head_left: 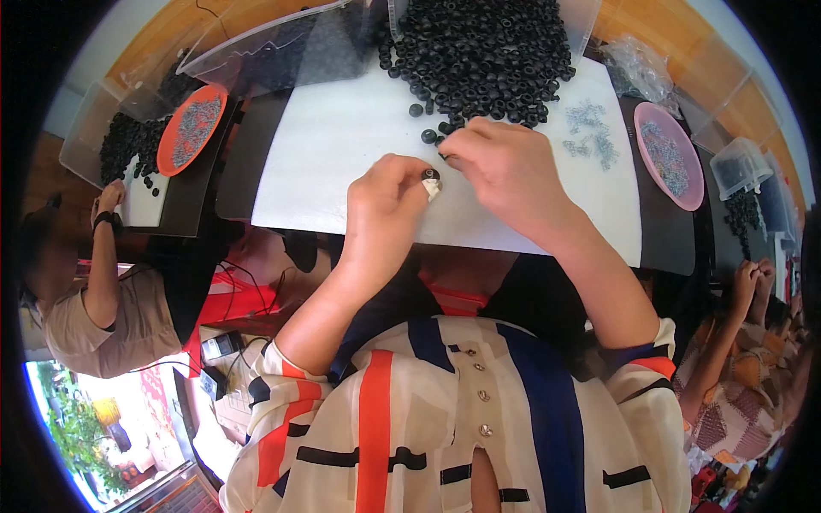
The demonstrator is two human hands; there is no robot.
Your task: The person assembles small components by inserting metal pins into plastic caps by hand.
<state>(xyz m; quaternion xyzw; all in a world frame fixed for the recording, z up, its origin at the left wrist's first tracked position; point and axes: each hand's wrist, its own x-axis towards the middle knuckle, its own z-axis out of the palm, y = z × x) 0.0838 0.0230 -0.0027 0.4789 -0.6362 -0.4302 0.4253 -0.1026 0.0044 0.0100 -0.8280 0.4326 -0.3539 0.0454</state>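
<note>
My left hand [379,203] is closed above the front of the white board [316,162], pinching a small round black part [430,173] with a ring-shaped face. Something white and crumpled [432,187] sits at those fingertips; whether it is tape on a finger or a separate piece, I cannot tell. My right hand [510,168] is just to the right, its thumb and forefinger pressed together. What they hold, if anything, is too small to name. Beyond both hands spreads a big heap of black round parts [479,60], with a few loose ones [429,136] near my right fingers.
Small silvery metal pieces [590,132] lie on the board's right side. A pink tray [694,198] of similar pieces stands farther right, an orange tray [168,162] at left. Clear plastic bins [282,53] line the back. Co-workers' hands [109,197] show at both sides.
</note>
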